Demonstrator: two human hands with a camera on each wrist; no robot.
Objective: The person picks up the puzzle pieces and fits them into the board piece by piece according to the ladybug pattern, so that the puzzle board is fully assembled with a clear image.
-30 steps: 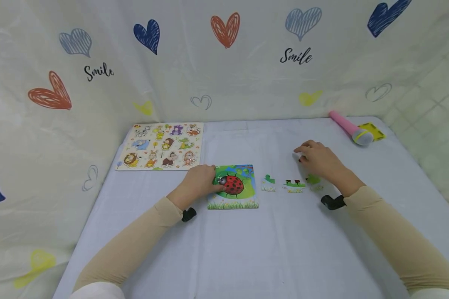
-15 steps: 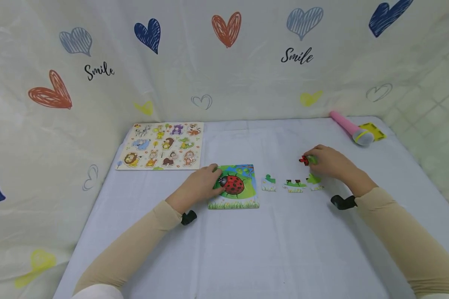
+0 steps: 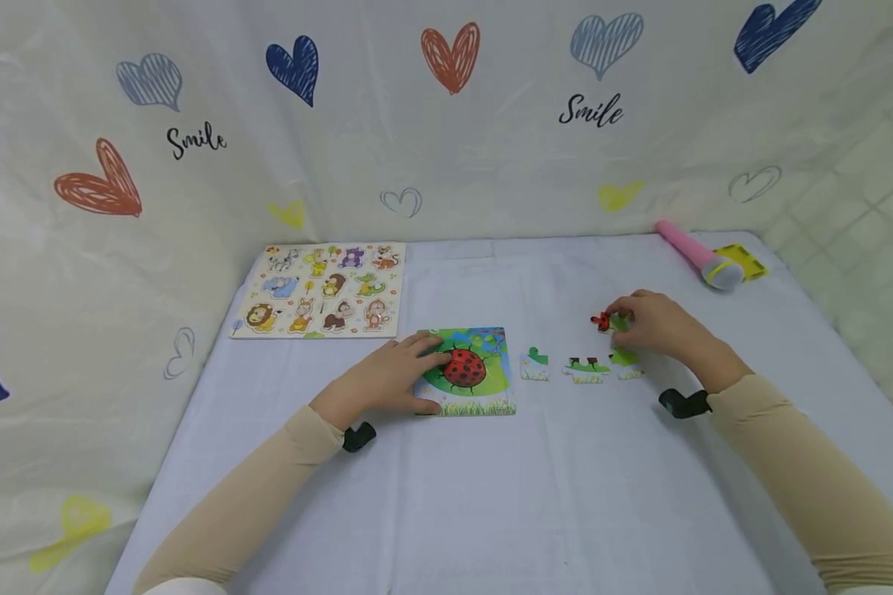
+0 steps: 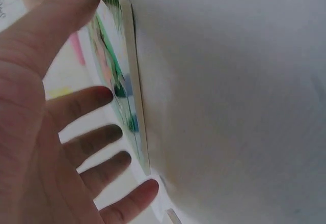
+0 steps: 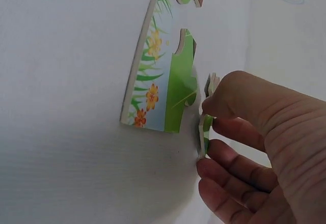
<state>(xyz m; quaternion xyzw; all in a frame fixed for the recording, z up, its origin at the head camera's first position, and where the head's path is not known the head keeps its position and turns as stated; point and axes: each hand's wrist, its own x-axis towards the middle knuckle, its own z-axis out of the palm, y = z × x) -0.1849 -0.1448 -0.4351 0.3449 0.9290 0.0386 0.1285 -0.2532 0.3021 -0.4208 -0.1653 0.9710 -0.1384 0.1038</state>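
My left hand (image 3: 387,376) lies with spread fingers over the left side of a square ladybug jigsaw puzzle (image 3: 484,398). Its thumb is at the near-left edge, and in the left wrist view the hand (image 4: 61,96) has its fingers extended beside the board's rim (image 4: 133,56). To the right, my right hand (image 3: 662,332) pinches a small red and green jigsaw piece (image 3: 601,321) between thumb and fingers, low over the cloth. Just in front of it lies a loose green piece with grass and flowers (image 5: 153,76). Two more loose pieces, one in the middle (image 3: 586,372) and one nearer the board (image 3: 534,365), form a row with it.
An animal peg board (image 3: 316,287) lies at the back left. A pink toy microphone (image 3: 688,248) and a small yellow tray (image 3: 752,262) sit at the back right. Behind the white-covered table (image 3: 476,512) hangs a heart-printed curtain (image 3: 506,149).
My right hand came back slightly and took hold of the red and green piece, which has since turned a little. My left hand shifted left and spread its fingers, its thumb sliding toward me.
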